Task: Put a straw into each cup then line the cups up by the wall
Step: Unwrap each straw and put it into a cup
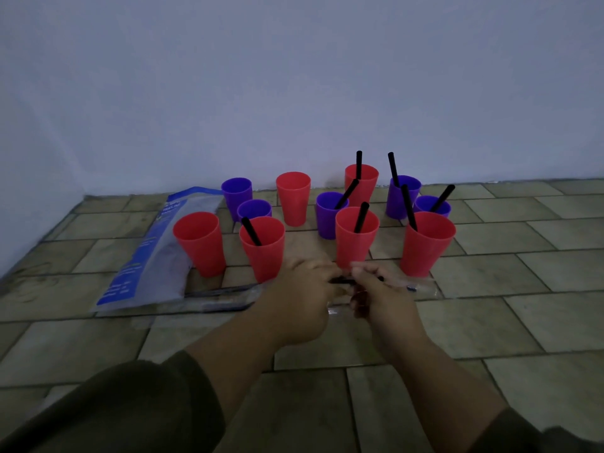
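Straw-filling step: left hand (304,302) and right hand (384,300) pinch a black straw (341,281) at lower centre, probably unwrapping it for the strawless red cup (200,243) at left

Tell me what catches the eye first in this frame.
Red and purple cups crowd the tiled floor by the wall, seven holding black straws. In front of them the left hand and right hand pinch a loose straw between them, blurred. A blue bag lies left.

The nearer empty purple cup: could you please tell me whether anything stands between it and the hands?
Yes: a red cup holding a straw stands in front of the purple cup, between it and the left hand and right hand, which grip the black straw.
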